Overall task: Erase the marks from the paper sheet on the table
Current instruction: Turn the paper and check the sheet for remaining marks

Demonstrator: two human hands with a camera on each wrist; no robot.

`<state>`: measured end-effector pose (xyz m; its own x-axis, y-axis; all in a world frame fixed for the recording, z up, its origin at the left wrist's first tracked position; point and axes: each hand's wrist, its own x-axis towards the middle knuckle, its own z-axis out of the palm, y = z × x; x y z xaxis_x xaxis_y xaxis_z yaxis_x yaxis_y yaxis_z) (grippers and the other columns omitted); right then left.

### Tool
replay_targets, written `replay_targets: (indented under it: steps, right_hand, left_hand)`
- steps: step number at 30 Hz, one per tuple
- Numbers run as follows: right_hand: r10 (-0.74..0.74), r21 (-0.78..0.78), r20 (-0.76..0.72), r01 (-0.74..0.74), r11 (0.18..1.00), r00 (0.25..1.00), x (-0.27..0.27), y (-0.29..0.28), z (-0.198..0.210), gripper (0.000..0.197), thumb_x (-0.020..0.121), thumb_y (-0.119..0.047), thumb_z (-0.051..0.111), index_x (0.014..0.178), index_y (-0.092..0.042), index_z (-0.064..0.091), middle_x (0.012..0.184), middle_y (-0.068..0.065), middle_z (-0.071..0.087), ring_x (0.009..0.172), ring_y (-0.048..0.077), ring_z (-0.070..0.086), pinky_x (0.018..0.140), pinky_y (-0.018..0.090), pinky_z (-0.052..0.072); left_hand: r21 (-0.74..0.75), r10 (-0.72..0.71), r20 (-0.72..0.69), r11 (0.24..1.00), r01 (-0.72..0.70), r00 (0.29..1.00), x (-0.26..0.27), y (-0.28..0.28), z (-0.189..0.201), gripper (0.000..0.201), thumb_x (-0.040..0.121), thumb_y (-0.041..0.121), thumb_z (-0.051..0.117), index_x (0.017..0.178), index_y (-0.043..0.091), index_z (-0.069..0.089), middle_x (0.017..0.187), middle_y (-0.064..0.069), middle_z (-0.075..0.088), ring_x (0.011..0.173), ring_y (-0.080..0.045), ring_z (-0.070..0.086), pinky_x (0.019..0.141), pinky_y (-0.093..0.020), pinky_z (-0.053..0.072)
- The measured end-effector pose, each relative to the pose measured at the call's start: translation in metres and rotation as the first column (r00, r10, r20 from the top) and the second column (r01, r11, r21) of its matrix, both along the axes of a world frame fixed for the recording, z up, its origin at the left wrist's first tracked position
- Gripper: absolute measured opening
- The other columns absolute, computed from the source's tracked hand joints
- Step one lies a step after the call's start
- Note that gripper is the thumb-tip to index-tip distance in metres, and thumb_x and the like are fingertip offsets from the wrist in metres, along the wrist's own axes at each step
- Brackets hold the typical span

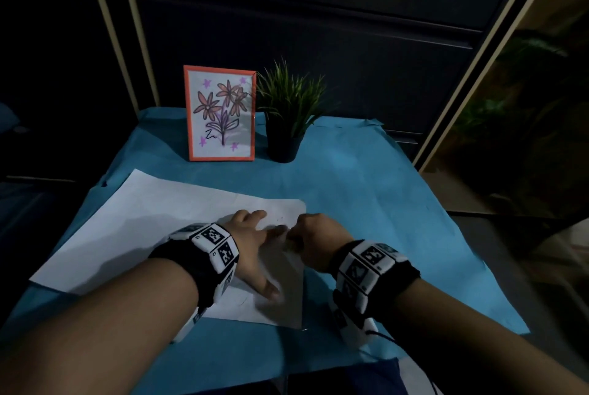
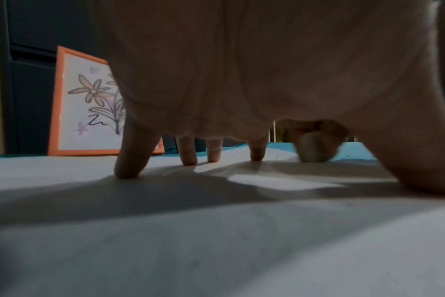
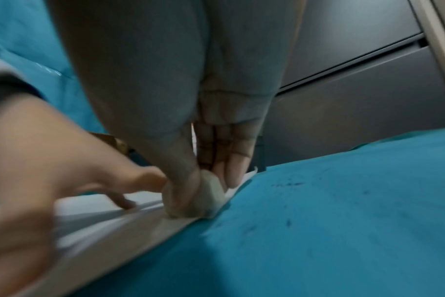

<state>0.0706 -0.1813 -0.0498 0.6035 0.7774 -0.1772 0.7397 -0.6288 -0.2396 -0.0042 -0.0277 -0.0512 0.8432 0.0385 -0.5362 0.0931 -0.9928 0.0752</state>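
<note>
The paper sheet is being pinned flat on the worktop by the spread left hand, while an eraser is being pinched at its right edge by the nearer right hand

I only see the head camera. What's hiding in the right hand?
Observer: The right hand pinches a small pale eraser; its bottom touches the paper.
Child: Where on the paper?
Observer: Right at the paper's edge, beside the blue cloth.
Child: Is the left hand flat?
Observer: No. The left hand is arched, and only its fingertips press the paper.
Child: Any mess?
Observer: Dark specks lie on the blue cloth by the eraser.
</note>
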Motion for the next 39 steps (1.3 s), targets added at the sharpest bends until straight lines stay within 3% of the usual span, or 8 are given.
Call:
replay_targets:
  steps: [3,9,15,22,28,33,36,39]
  right_hand:
    - [0.090,-0.035,-0.025,-0.091,0.995,0.996,-0.013,-0.010,-0.001,0.022,0.087,-0.017,0.056,0.104,-0.013,0.070,0.110,0.013,0.059,0.101,0.032,0.057,0.078,0.032,0.043]
    - [0.007,-0.012,0.000,-0.007,1.000,1.000,0.002,0.004,0.007,0.026,0.090,-0.027,0.056,0.110,-0.017,0.068,0.112,0.012,0.062,0.105,0.030,0.058,0.082,0.032,0.046]
    - [0.114,-0.049,-0.032,-0.115,0.992,0.993,-0.018,-0.011,0.002,0.024,0.089,-0.020,0.055,0.108,-0.014,0.069,0.114,0.013,0.059,0.104,0.032,0.055,0.083,0.035,0.044]
    - [0.037,-0.002,-0.002,-0.037,0.999,0.999,-0.006,0.004,0.010,0.026,0.092,-0.025,0.055,0.115,-0.022,0.066,0.114,0.012,0.060,0.106,0.030,0.056,0.083,0.032,0.044]
    - [0.090,-0.052,-0.093,-0.095,0.994,0.992,-0.019,-0.009,0.008,0.024,0.090,-0.020,0.058,0.110,-0.014,0.069,0.113,0.012,0.063,0.106,0.030,0.057,0.086,0.032,0.046]
    - [-0.066,-0.013,-0.100,0.065,0.998,0.993,-0.008,-0.002,0.011,0.025,0.089,-0.028,0.061,0.108,-0.016,0.070,0.111,0.009,0.066,0.105,0.026,0.059,0.076,0.026,0.043]
    - [-0.054,0.002,-0.079,0.055,0.999,0.995,-0.007,-0.002,0.006,0.023,0.090,-0.030,0.060,0.102,-0.014,0.071,0.104,0.011,0.067,0.100,0.027,0.060,0.069,0.022,0.035]
    - [-0.029,0.036,-0.059,0.032,0.999,0.998,-0.006,-0.001,0.002,0.023,0.090,-0.028,0.059,0.103,-0.013,0.071,0.107,0.012,0.066,0.101,0.028,0.059,0.072,0.023,0.036]
  left_hand:
    - [0.000,0.003,0.003,1.000,-0.003,1.000,0.000,0.000,-0.003,0.122,0.059,0.078,0.069,0.150,0.046,-0.006,0.160,0.002,-0.017,0.146,-0.028,-0.014,0.117,-0.049,0.009]
    - [-0.004,-0.006,0.008,1.000,0.006,1.000,0.000,0.000,0.000,0.119,0.061,0.076,0.070,0.151,0.042,0.000,0.160,0.001,-0.016,0.146,-0.029,-0.011,0.117,-0.048,0.010]
    - [0.012,0.000,0.003,1.000,0.000,1.000,0.000,-0.002,-0.002,0.122,0.060,0.078,0.069,0.150,0.046,-0.007,0.160,0.002,-0.017,0.146,-0.028,-0.013,0.117,-0.050,0.009]
    - [-0.005,-0.002,-0.004,1.000,0.002,1.000,0.000,0.000,0.000,0.120,0.060,0.077,0.069,0.151,0.044,-0.001,0.160,0.001,-0.017,0.146,-0.029,-0.012,0.118,-0.048,0.008]
    - [0.010,-0.006,0.007,1.000,0.006,1.000,0.001,0.000,-0.003,0.122,0.059,0.078,0.069,0.149,0.047,-0.007,0.160,0.002,-0.017,0.146,-0.028,-0.013,0.117,-0.050,0.009]
    - [-0.009,0.017,0.041,1.000,-0.017,0.999,-0.004,-0.001,-0.002,0.121,0.060,0.079,0.068,0.152,0.040,-0.002,0.161,0.000,-0.013,0.148,-0.026,-0.007,0.119,-0.048,0.012]
    - [0.022,0.020,0.104,1.000,-0.022,0.994,-0.014,-0.001,-0.003,0.114,0.060,0.083,0.062,0.150,0.042,0.004,0.160,0.000,-0.002,0.146,-0.025,0.002,0.116,-0.052,0.018]
    - [0.001,0.023,0.103,1.000,-0.024,0.994,-0.020,0.002,-0.003,0.113,0.065,0.079,0.064,0.151,0.041,0.002,0.160,0.000,-0.003,0.145,-0.027,0.003,0.118,-0.044,0.015]
